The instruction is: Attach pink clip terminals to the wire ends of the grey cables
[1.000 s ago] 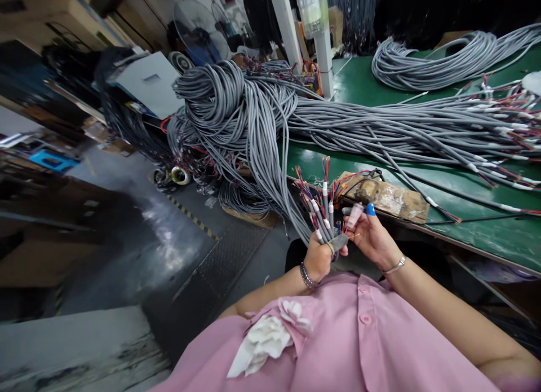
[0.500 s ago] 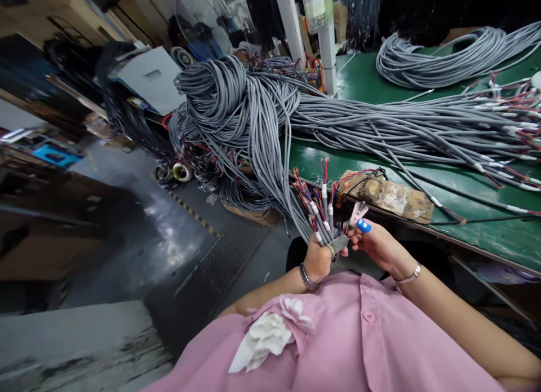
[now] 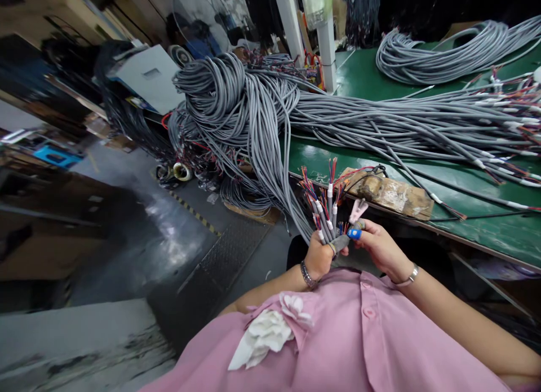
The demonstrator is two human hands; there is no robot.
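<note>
My left hand point(image 3: 320, 255) is closed around several grey cables point(image 3: 324, 220), their stripped ends pointing up. White bands sit below the fanned red, blue and dark wires point(image 3: 307, 183). A grey-green cover wraps my left thumb point(image 3: 339, 243). Close by, my right hand point(image 3: 382, 250) pinches at the short wires of one cable end, its thumb in a blue finger cover point(image 3: 354, 234). What lies between those fingertips is too small to make out. Just above them is a pale pink clip point(image 3: 358, 210), at the bench edge.
A thick heap of grey cables point(image 3: 262, 110) hangs over the left end of the green bench point(image 3: 359, 82), with more cables lying along it. A tape-wrapped wooden block point(image 3: 397, 196) sits at the front edge. A coil of grey cable point(image 3: 439, 59) lies behind.
My right hand has moved slightly left, its blue-covered thumb now against the cable end by my left thumb. The held cables have shifted a little to the right.
</note>
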